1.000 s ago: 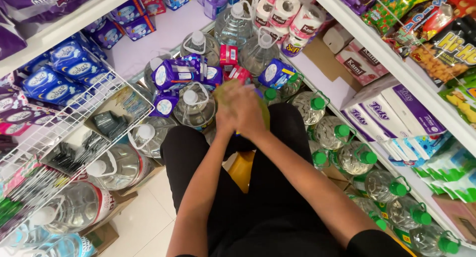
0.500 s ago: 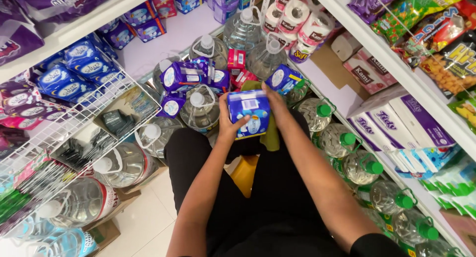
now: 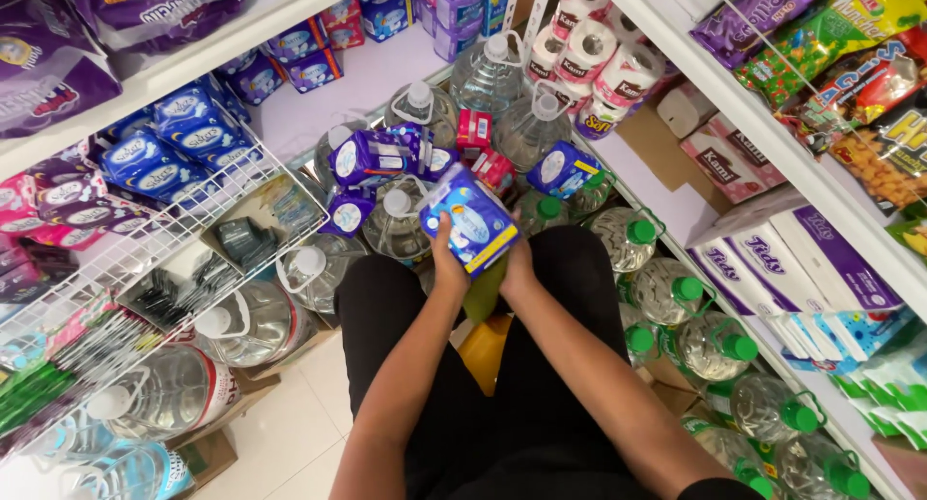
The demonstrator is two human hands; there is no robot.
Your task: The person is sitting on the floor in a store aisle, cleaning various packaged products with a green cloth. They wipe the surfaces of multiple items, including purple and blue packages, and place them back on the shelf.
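Both hands grip one blue packet [image 3: 471, 225] between them: left hand [image 3: 448, 254] on its left edge, right hand [image 3: 517, 268] beneath. Its long axis tilts up-left, above the water jugs [image 3: 396, 225].

large water jugs [image 3: 401, 225] and purple packs [image 3: 372, 157] crowd ahead; wire rack [image 3: 145, 259] left, green-capped bottles [image 3: 676, 302] right.

floor [image 3: 290, 432]: pale tiles | white shelves [image 3: 772, 133] both sides | wire rack [image 3: 145, 259] left | bright even light

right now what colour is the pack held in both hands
Mostly blue with a yellow edge and white patches, clearest in the head view: pack.
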